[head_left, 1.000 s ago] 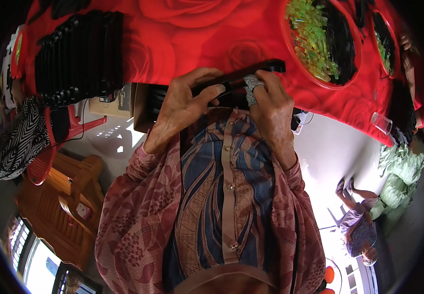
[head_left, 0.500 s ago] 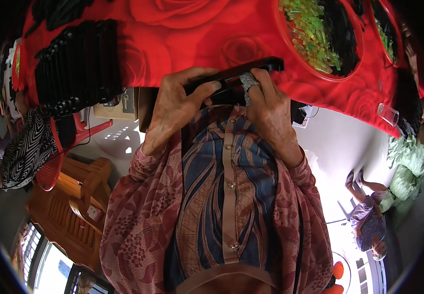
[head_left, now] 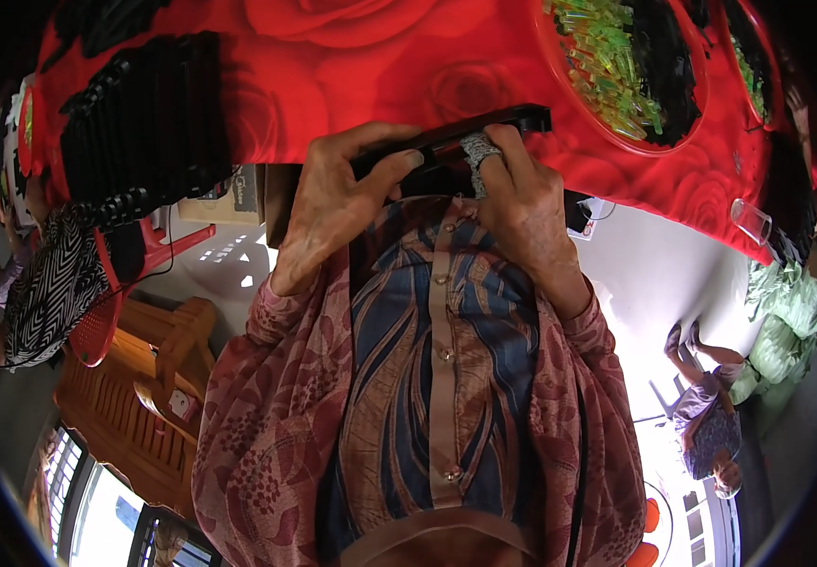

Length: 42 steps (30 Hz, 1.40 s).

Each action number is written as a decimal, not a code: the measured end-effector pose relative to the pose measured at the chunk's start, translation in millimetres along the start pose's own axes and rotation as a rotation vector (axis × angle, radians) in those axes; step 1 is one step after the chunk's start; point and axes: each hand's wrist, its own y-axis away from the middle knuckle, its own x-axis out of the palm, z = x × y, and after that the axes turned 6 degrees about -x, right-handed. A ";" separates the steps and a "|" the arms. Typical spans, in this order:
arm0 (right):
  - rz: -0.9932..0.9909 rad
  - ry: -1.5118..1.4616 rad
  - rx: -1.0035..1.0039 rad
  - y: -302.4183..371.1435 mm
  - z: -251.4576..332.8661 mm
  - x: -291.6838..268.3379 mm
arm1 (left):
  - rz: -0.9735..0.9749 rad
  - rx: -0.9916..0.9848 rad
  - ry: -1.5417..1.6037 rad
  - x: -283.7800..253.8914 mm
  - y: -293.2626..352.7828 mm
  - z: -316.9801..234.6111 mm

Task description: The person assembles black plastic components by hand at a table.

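Observation:
Between my two hands, at the near edge of the red table, is a long black plastic piece [head_left: 522, 117], tilted with its right end farther away. My left hand [head_left: 347, 189] grips its left part, thumb pressed on the near side. My right hand [head_left: 522, 194] is closed on it right of the middle; a grey wrap [head_left: 477, 156] covers one finger. Its fingertips, and anything small in them, are hidden. Left of my hands, a stack of similar long black pieces [head_left: 149, 123] lies on the table.
The table has a red rose-patterned cloth [head_left: 333, 104]. At the right stands a round red tray [head_left: 607, 142] with yellow-green translucent pieces and black parts. A clear cup [head_left: 750, 221] is by the right edge. A cardboard box [head_left: 243, 200] sits below the table. Other people are around.
Both hands keep their hold on the black piece, which has shifted very slightly. The right hand has moved a little up and to the right.

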 end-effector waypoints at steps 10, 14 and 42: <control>0.026 -0.021 0.032 -2.6 3.8 -4.1 | -0.008 0.165 -0.044 0.9 -2.8 9.2; 0.046 -0.004 0.052 -5.8 5.4 -4.5 | -0.021 0.164 -0.048 3.5 -4.5 10.2; -0.012 0.200 0.086 19.8 -16.7 -11.1 | -0.059 0.452 -0.061 -2.9 -43.6 43.0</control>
